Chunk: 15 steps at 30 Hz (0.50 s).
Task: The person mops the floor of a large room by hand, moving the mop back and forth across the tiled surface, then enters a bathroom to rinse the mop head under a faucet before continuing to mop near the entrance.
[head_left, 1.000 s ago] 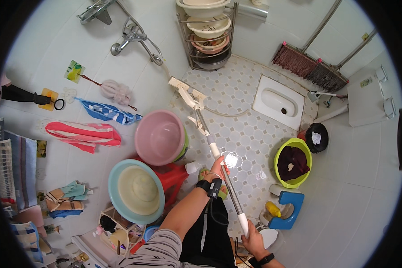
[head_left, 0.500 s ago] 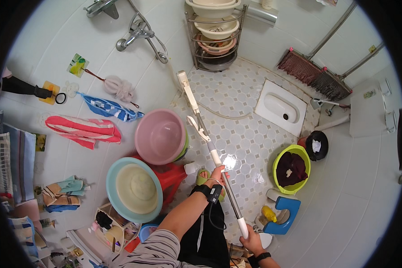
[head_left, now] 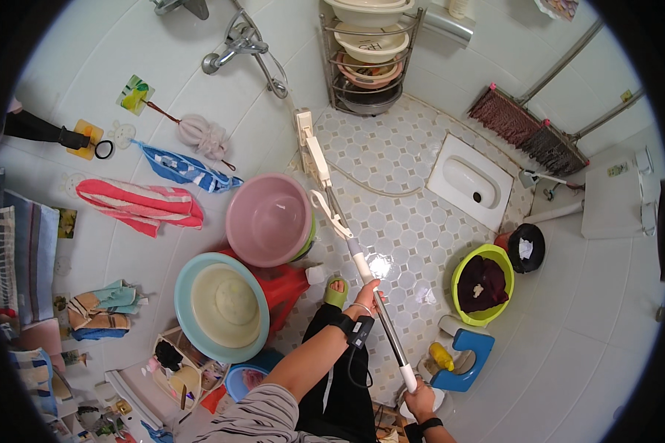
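A long-handled squeeze mop [head_left: 393,336] with a silver pole, white grips, a pull lever [head_left: 331,214] and a narrow white head [head_left: 307,139] slants across the middle of the view. My left hand [head_left: 365,297] is wrapped round the pole just below its white sleeve. At the near end, my right hand [head_left: 420,401] grips the white end of the handle. The mop's head points away from me, near the left wall and the floor. Its underside is hidden, and I cannot tell whether it touches anything.
A pink basin [head_left: 270,221] and a light blue basin [head_left: 187,310] stand at the left, beside a red stool [head_left: 281,295]. A basin rack [head_left: 331,74] is at the back. On the right are a squat toilet [head_left: 445,177], a green tub [head_left: 458,295] with dark cloth and a bin [head_left: 541,247].
The mop's head shows more of its width, its parts looking more spread apart. My view has shifted slightly; both hands keep their grip on the handle.
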Tool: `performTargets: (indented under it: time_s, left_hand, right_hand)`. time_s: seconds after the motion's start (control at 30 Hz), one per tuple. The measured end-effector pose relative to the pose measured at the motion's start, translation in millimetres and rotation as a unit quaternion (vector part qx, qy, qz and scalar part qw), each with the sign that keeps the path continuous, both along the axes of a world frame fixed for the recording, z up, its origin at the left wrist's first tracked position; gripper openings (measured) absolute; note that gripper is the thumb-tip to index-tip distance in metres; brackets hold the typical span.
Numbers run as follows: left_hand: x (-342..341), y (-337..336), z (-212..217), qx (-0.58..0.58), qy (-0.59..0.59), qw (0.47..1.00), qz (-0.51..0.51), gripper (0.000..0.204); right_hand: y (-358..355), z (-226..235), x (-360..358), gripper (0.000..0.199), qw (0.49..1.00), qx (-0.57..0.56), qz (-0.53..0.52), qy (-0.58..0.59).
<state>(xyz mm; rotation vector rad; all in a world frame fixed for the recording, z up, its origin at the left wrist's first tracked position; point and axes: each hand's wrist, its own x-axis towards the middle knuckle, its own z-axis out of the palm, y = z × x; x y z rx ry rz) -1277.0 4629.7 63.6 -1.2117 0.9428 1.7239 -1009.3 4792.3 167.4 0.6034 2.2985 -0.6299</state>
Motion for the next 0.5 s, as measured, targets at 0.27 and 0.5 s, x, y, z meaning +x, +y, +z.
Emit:
performTargets:
  time_s: [0.27, 0.5]
  left_hand:
    - [4.2, 1.2, 7.5, 0.023, 0.009, 1.000, 0.004, 0.037]
    - [-1.8, 6.1, 13.3, 0.022, 0.031, 0.999, 0.023, 0.033]
  right_hand:
    - [7.1, -8.7, 3.9, 0.031, 1.000, -0.018, 0.011, -0.003]
    - [10.8, -23.5, 1.2, 0.031, 0.999, -0.044, -0.005, 0.010]
